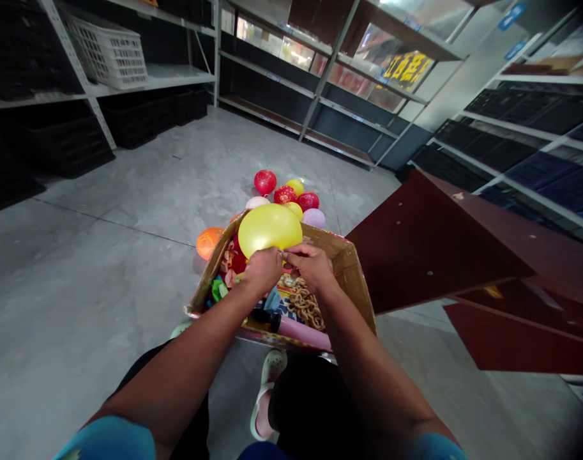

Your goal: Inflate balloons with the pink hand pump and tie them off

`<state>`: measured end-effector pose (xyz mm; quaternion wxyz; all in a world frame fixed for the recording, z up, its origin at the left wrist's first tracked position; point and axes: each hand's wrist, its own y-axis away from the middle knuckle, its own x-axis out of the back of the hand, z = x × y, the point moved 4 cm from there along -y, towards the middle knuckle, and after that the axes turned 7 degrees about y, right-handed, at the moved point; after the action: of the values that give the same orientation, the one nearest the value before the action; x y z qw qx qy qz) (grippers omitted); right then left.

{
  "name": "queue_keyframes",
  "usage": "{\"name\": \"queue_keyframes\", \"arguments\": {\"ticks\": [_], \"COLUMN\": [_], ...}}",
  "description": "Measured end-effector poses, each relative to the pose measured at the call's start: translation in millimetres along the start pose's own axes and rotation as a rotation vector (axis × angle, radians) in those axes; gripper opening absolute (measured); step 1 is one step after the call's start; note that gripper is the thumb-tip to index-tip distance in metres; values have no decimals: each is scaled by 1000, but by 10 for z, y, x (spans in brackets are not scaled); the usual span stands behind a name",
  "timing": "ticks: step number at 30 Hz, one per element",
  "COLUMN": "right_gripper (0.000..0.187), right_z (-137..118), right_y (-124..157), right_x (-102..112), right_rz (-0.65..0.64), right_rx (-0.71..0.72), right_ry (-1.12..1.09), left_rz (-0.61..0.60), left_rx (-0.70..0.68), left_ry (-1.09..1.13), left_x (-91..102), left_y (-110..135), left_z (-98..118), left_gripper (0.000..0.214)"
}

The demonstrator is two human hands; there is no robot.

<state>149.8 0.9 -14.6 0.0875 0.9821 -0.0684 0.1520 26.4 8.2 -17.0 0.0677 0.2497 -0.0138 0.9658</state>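
An inflated yellow balloon (269, 228) is held over an open cardboard box (353, 275) on the floor. My left hand (261, 268) is closed, its fingers pinching the balloon's neck. Touching it from the right, my right hand (311, 263) is also closed on the same neck. Inside the box lie coloured uninflated balloons, a heap of brown rubber bands (306, 305) and a pink hand pump (298, 331) with a black handle.
Several inflated balloons, red, yellow, pink and orange (209, 241), lie on the grey concrete floor beyond the box. Dark red boards (430, 243) lean at the right. Metal shelving with black crates and a white basket (110, 51) lines the walls.
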Motion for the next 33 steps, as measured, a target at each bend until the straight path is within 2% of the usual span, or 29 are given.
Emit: {"name": "queue_keyframes", "arguments": {"ticks": [3,8,13,16,21,23,26,28,33], "right_gripper": [12,8,11,10,14,16,14,19,24], "right_z": [-43,-147,-120,-107,-158,-139,-49,1,46], "right_y": [-2,32,88,136,238,221,127,65,15], "right_x": [18,10,-11,0,52,73,87,79,45], "right_rz": [53,178,298,268,163,131,114,120,104], "right_rx": [93,405,518,543,570,499,332,273,212], "right_ry": [136,655,826,775,627,491,198,60,-36], "left_rz": [26,10,-64,-90,-92,-80,-72,-73,-60], "left_rx": [4,11,-75,-32,-6,-4,-6,-16,-50], "left_ry": [30,202,209,207,-25,-52,28,89,217], "left_x": [-33,-88,-77,-47,-22,-18,-20,-25,-37], "left_y": [24,15,-30,-58,-90,-96,-90,-80,-65], "left_z": [18,-15,5,-15,-53,-61,-56,-47,-50], "left_gripper": [24,23,24,28,28,29,28,27,25]}}
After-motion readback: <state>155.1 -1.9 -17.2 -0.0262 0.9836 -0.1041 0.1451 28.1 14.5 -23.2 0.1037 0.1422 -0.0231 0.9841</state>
